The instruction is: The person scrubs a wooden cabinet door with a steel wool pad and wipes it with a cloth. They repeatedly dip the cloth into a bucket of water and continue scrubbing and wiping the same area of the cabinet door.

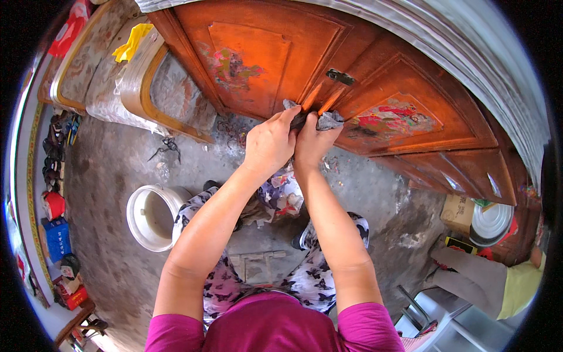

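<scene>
Fingers of left hand and right hand closed around grey cloth, bunched; can't tell if one piece or two. Cloth at lower edge of wooden cabinet, near where its doors meet. Dark metal latch above hands. Crumpled scraps on floor below forearms. White bucket beside left leg. Upholstered armchair upper left.

Dark printed characters stand on the cardboard box between three and four o'clock. The blue box, between eight and nine o'clock, bears pale marks, too small to read.
</scene>
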`<state>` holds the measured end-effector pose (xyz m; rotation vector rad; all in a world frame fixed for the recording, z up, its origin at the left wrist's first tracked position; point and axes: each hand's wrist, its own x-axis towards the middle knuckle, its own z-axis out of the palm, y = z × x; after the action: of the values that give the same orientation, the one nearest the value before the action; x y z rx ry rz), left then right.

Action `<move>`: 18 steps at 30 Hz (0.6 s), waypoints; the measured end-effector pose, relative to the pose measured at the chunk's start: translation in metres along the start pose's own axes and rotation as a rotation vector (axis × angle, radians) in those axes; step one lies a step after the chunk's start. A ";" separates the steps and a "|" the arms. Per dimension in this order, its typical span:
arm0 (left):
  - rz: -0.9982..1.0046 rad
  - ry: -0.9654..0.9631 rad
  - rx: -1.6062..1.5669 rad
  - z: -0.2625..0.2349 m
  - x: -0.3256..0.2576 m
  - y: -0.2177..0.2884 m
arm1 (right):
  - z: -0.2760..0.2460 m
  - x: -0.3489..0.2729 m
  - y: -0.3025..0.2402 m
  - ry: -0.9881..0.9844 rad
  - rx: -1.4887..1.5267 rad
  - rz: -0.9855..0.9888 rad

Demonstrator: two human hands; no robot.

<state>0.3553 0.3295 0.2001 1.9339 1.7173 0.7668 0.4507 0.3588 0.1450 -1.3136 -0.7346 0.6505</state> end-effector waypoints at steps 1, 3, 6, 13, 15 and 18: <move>-0.012 -0.002 0.019 -0.001 0.001 -0.002 | 0.004 0.001 0.002 0.013 -0.012 0.002; -0.038 -0.006 0.052 -0.004 0.004 -0.004 | 0.009 0.001 0.004 0.036 -0.042 0.005; -0.011 0.010 0.055 -0.007 0.002 -0.008 | 0.014 -0.001 0.006 0.089 -0.103 -0.023; 0.003 0.001 0.028 -0.017 0.000 -0.011 | 0.014 0.002 0.020 0.119 -0.142 -0.007; 0.051 0.057 0.025 -0.018 -0.002 -0.012 | 0.015 0.003 0.014 0.087 -0.063 -0.020; 0.083 0.068 -0.007 -0.018 -0.002 -0.016 | 0.011 0.006 -0.007 0.017 0.042 0.024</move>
<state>0.3317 0.3293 0.2027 2.0065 1.6804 0.8762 0.4459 0.3694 0.1532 -1.2893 -0.6886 0.6704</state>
